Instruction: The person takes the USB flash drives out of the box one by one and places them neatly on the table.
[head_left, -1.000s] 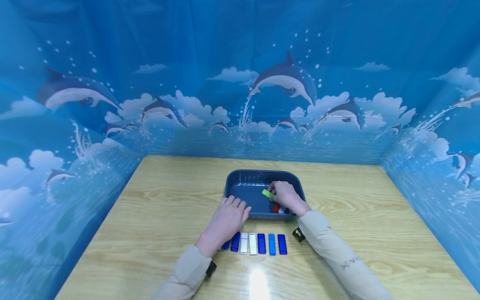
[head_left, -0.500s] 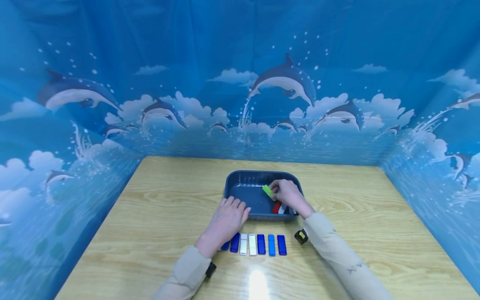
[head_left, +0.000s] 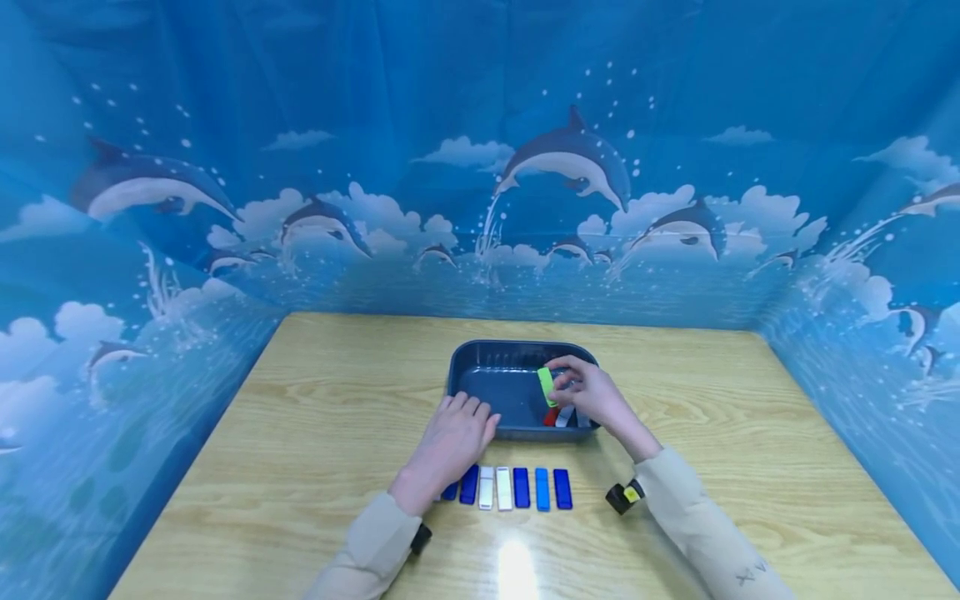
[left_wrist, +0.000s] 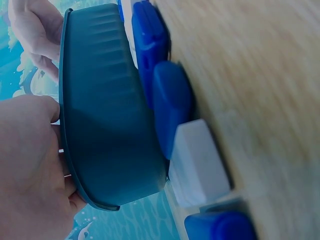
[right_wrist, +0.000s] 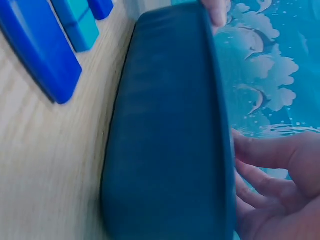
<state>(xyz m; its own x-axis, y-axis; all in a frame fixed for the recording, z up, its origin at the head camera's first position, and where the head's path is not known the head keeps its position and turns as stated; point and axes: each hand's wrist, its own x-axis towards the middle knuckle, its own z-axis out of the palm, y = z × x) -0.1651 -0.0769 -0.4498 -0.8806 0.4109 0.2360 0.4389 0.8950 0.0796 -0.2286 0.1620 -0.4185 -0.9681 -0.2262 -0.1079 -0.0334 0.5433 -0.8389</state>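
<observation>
My right hand (head_left: 592,392) pinches a lime-green USB stick (head_left: 546,385) by its right side, over the right part of a dark blue tray (head_left: 517,434). Below it, a red stick (head_left: 551,416) and a pale one (head_left: 564,417) lie in the tray. The left hand (head_left: 457,425) rests on the near left rim, its fingers reaching over the edge in the left wrist view. In the right wrist view the tray wall hides the green stick, while my right hand (right_wrist: 280,185) shows beyond the rim.
In front of the tray several blue and white sticks lie in a row, among them a light blue one (head_left: 542,489) and a dark blue one (head_left: 562,489). My left forearm (head_left: 367,542) covers the row's left end. A dolphin-print curtain (head_left: 480,167) surrounds the wooden table (head_left: 690,367).
The right hand has drawn back slightly to the right, turning the green stick from nearly level to nearly upright in the head view. My left hand stays on the rim.
</observation>
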